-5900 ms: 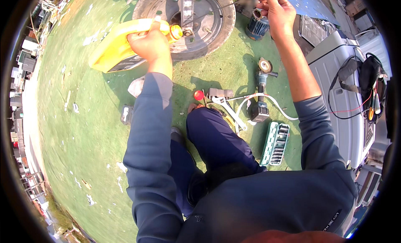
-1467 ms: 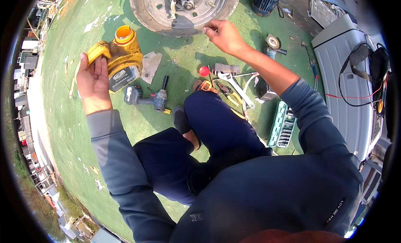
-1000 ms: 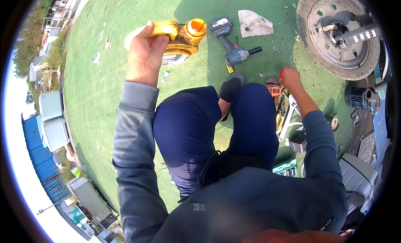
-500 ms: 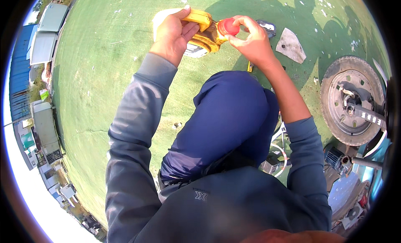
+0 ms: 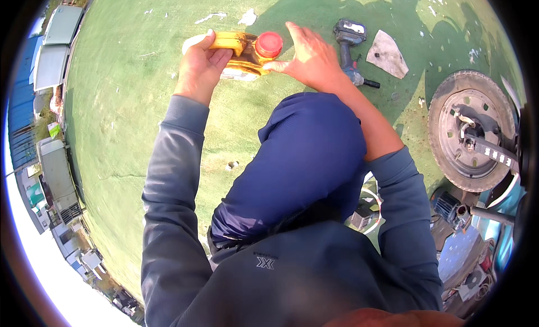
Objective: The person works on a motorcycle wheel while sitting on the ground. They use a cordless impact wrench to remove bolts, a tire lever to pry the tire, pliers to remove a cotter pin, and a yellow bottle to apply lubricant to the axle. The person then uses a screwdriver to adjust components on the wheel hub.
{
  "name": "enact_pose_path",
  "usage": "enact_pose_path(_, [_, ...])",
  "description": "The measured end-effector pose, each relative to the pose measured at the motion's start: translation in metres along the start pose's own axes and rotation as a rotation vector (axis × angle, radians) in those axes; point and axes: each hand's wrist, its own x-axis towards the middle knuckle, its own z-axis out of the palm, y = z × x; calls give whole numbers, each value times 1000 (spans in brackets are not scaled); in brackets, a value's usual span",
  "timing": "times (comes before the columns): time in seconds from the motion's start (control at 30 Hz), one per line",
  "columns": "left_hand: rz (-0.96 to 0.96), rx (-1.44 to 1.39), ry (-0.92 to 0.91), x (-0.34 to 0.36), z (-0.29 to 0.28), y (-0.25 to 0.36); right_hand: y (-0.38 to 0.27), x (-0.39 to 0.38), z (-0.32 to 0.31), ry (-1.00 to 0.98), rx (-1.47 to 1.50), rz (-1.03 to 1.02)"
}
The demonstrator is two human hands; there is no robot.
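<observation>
A tyred wheel (image 5: pixel 455 139) is showing at three o'clock; a yellow jug (image 5: pixel 250 59) is showing near twelve; the left hand (image 5: pixel 202 66) is clamping its grip on the handle (image 5: pixel 229 40); the right hand (image 5: pixel 310 58) is spreading its grip apart, perhaps touching the jug; a red cap (image 5: pixel 269 45) is covering its mouth.

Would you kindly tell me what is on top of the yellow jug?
A red cap sits on the yellow jug, covering its mouth; the mouth and anything inside cannot be seen.
</observation>
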Motion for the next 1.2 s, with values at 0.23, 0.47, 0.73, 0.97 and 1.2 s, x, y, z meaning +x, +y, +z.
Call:
enact_pose_path(0.23, [-127, -67, 121, 15, -84, 11, 171, -33, -101, 16, -510, 158])
enact_pose_path(0.47, [-162, 51, 319, 39, -250, 25, 277, -54, -230, 18, -1128, 395])
enact_pose_path(0.73, [-216, 169, 307, 20, -327, 56, 346, -60, -283, -126, -1284, 529])
enact_pose_path(0.97, [-286, 201, 373, 20, -357, 62, 313, -66, -295, -345, -1280, 831])
enact_pose_path(1.2, [-326, 291, 429, 30, -373, 66, 241, -143, -278, 22, -1234, 352])
